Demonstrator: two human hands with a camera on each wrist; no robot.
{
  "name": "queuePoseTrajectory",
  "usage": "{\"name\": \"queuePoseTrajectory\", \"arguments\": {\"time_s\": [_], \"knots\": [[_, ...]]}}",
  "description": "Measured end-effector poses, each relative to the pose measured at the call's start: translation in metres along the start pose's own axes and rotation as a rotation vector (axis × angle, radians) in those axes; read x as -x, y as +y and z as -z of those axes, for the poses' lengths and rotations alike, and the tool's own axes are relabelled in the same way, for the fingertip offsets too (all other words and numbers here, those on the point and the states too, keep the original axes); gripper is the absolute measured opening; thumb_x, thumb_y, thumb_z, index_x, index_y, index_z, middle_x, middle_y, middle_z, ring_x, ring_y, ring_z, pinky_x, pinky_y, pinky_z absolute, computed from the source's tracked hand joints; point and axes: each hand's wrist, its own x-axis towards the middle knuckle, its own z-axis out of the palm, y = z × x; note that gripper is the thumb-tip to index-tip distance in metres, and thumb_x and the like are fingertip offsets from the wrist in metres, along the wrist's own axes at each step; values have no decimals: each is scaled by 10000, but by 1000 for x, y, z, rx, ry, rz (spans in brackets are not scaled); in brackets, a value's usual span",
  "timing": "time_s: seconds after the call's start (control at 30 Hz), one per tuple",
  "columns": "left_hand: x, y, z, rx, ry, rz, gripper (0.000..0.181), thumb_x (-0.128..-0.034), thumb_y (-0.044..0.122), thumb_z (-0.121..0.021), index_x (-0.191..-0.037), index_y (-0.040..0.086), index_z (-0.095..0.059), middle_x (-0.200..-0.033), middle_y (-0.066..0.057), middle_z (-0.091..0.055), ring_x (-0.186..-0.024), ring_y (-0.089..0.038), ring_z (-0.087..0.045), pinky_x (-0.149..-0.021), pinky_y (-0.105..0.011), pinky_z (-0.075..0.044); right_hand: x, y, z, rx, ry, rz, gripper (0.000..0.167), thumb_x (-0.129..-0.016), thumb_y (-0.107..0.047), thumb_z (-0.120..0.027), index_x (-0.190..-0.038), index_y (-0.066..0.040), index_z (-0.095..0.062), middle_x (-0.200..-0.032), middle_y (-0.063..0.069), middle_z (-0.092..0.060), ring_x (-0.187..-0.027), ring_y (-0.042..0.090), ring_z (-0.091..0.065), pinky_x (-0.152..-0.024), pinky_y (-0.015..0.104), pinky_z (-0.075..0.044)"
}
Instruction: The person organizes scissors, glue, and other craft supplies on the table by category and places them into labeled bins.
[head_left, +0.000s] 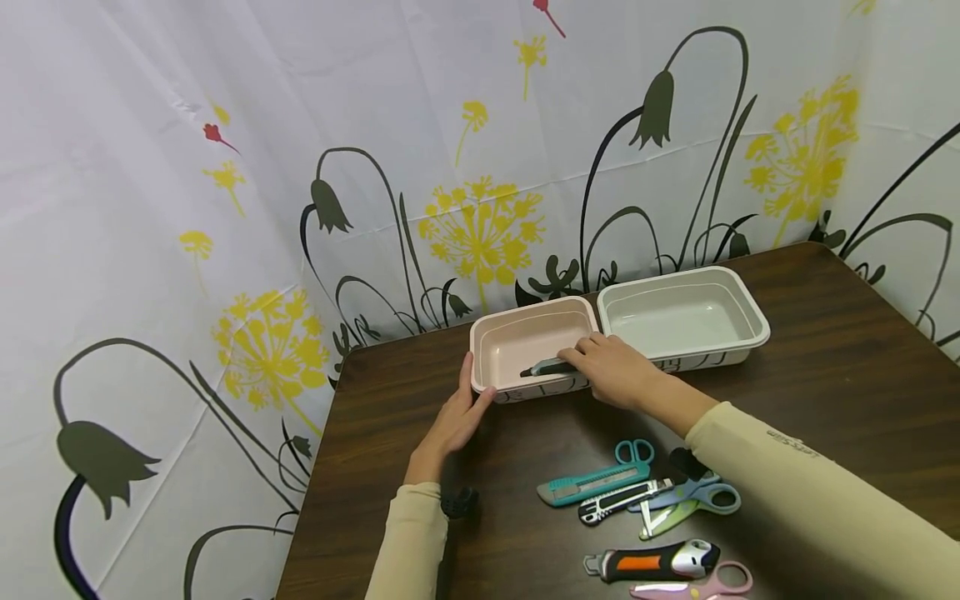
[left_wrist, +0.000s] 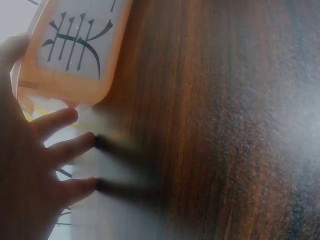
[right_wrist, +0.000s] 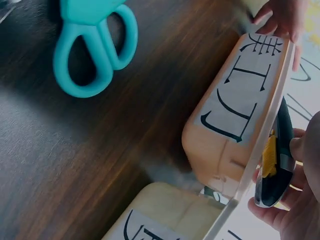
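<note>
My right hand (head_left: 618, 371) holds a dark utility knife (head_left: 551, 367) above the near side of a pink plastic bin (head_left: 534, 308). In the right wrist view, a yellow part shows on the knife (right_wrist: 284, 135), pinched between thumb and fingers beside the bin's rim. At the bin's left end, my left hand (head_left: 453, 417) touches the rim and side with its thumb and forefinger. The other fingers of that hand (left_wrist: 35, 155) stick out straight and spread in the left wrist view. A label with black characters (right_wrist: 227, 105) covers the bin's near side.
A white bin (head_left: 682, 312) stands right of the pink one, by the patterned curtain (head_left: 420, 100). Nearer on the brown table (head_left: 405, 367) lie a teal cutter (head_left: 596, 483), a black-and-white cutter (head_left: 622, 502), blue scissors (head_left: 720, 497), an orange-and-black cutter (head_left: 652, 562) and pink scissors (head_left: 697, 590).
</note>
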Motion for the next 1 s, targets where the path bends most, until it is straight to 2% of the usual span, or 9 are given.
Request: {"name": "queuePoseTrajectory", "arguments": {"time_s": [0.27, 0.5, 0.77, 0.9, 1.0], "knots": [[-1, 1, 0, -2, -4, 8, 796, -987, 583, -430, -1582, 319, 29, -1523, -188, -366, -1286, -411, -468, -1032, -565, -351, -12, -1, -4, -46, -53, -15, 426, -857, -10, -612, -1279, -70, -600, -1061, 122, -645, -981, 299, -583, -836, 460, -475], [0, -1, -2, -16, 12, -20, 786, -998, 554, -434, -1586, 291, 17, -1505, -197, -392, -1276, -400, -480, -1020, -550, -371, -17, 0, -10, -100, -12, -4, 399, -815, 33, -594, -1195, -77, -645, -1043, 105, -657, -981, 306, -584, -888, 462, -454], [-1, 1, -3, -8, 2, -19, 785, -994, 570, -428, -1585, 302, 13, -1491, -207, -409, -1259, -405, -494, -1014, -559, -373, -17, 1, -21, -217, 8, -19, 298, -930, 6, -529, -1169, -92, -678, -1062, 77, -657, -990, 284, -603, -919, 427, -459], [-1, 0, -2, -11, 1, -15, 787, -993, 574, -427, -1585, 300, 14, -1496, -205, -402, -1264, -407, -488, -1018, -555, -371, -17, 1, -23, -255, 5, 17, 336, -895, 36, -523, -1161, -91, -684, -1058, 71, -643, -992, 276, -594, -915, 420, -461], [-1, -1, -1, -5, 4, -16, 785, -998, 556, -437, -1587, 288, 8, -1494, -210, -403, -1263, -410, -488, -1019, -557, -368, -18, 1, -24, -240, 0, 50, 375, -850, 49, -533, -1172, -86, -671, -1057, 71, -632, -996, 272, -588, -912, 417, -463]]}}
